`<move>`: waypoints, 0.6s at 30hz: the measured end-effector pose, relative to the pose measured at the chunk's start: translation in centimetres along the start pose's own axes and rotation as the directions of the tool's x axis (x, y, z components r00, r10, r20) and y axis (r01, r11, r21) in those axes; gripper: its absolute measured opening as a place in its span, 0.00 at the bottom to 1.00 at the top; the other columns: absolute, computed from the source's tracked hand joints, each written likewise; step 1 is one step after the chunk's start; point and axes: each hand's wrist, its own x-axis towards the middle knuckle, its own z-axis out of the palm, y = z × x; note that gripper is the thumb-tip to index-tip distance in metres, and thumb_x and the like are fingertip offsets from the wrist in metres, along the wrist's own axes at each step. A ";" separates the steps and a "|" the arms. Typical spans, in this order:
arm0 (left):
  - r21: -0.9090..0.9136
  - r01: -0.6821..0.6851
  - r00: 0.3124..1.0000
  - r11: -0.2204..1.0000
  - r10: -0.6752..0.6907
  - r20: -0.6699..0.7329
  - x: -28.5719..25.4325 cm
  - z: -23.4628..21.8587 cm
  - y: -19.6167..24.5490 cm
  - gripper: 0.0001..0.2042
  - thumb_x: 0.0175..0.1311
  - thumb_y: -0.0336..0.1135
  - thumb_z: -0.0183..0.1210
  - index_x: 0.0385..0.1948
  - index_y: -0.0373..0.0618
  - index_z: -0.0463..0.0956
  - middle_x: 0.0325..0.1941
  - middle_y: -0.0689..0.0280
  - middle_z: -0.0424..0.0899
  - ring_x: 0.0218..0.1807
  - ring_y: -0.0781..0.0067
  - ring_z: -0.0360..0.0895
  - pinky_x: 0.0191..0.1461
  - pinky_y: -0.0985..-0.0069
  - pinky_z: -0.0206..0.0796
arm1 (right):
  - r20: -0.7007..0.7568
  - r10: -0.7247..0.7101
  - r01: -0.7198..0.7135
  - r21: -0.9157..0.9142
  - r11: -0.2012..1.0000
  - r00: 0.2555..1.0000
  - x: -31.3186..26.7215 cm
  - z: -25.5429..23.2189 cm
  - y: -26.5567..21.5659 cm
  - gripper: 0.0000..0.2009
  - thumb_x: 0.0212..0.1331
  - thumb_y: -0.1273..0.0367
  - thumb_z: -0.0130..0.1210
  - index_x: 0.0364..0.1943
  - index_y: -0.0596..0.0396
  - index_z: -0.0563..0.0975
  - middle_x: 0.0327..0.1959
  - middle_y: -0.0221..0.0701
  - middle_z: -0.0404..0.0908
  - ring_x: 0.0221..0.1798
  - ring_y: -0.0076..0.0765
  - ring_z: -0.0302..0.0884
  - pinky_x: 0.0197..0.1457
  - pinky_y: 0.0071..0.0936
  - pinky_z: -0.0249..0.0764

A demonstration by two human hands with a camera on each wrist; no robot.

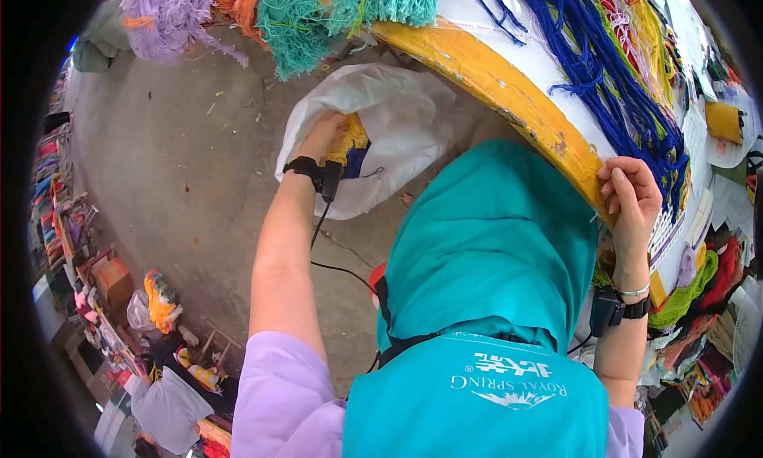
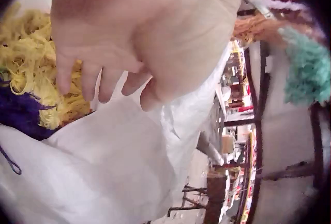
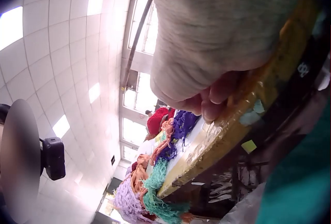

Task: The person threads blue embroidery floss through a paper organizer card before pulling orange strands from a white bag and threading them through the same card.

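Observation:
A white bag [image 1: 401, 116] [image 2: 114, 157] lies open on the floor with yellow yarn [image 1: 352, 136] [image 2: 31, 63] and purple yarn [image 1: 355, 162] [image 2: 18, 113] inside. My left hand [image 1: 324, 132] [image 2: 103, 79] reaches into the bag's mouth, fingers hanging loosely just above the yellow yarn with nothing in them. My right hand [image 1: 632, 200] [image 3: 217, 94] grips the yellow table edge [image 1: 493, 81] [image 3: 217, 141], fingers curled over it. Blue yarn [image 1: 604, 77] lies on the tabletop beside that hand.
Teal yarn [image 1: 294, 21] and lilac yarn [image 1: 163, 13] hang off the table's far end. A bare concrete floor [image 1: 175, 164] spreads to the left. A cardboard box [image 1: 113, 279] and yarn bundles sit by shelves at the left. More yarn [image 1: 691, 287] is piled at the right.

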 end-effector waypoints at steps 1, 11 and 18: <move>0.121 0.023 1.000 0.992 -0.023 0.003 0.4 0.5 -0.5 0.25 0.67 0.40 0.51 0.66 0.49 0.64 0.61 0.66 0.74 0.63 0.67 0.69 0.63 0.64 0.59 | 0.001 -0.001 0.001 -0.002 1.000 1.000 0.0 0.0 0.0 0.06 0.66 0.72 0.52 0.41 0.58 0.79 0.34 0.27 0.82 0.29 0.11 0.72 0.27 0.09 0.62; 0.971 -0.225 0.966 -0.075 -0.150 0.212 0.6 4.8 -7.6 0.23 0.65 0.42 0.49 0.63 0.50 0.70 0.65 0.56 0.74 0.77 0.56 0.53 0.75 0.48 0.49 | -0.006 0.027 -0.027 -0.005 1.000 1.000 0.0 0.0 -0.2 0.07 0.65 0.71 0.52 0.41 0.58 0.79 0.34 0.27 0.82 0.29 0.11 0.71 0.27 0.08 0.62; 0.996 -0.029 0.973 -0.079 -0.231 0.010 -5.7 -0.1 -11.4 0.21 0.65 0.45 0.52 0.57 0.49 0.76 0.64 0.58 0.75 0.72 0.56 0.62 0.73 0.53 0.54 | -0.014 0.011 -0.011 -0.011 1.000 1.000 -0.1 0.2 -0.2 0.07 0.65 0.71 0.52 0.42 0.59 0.79 0.34 0.27 0.82 0.29 0.11 0.70 0.29 0.09 0.62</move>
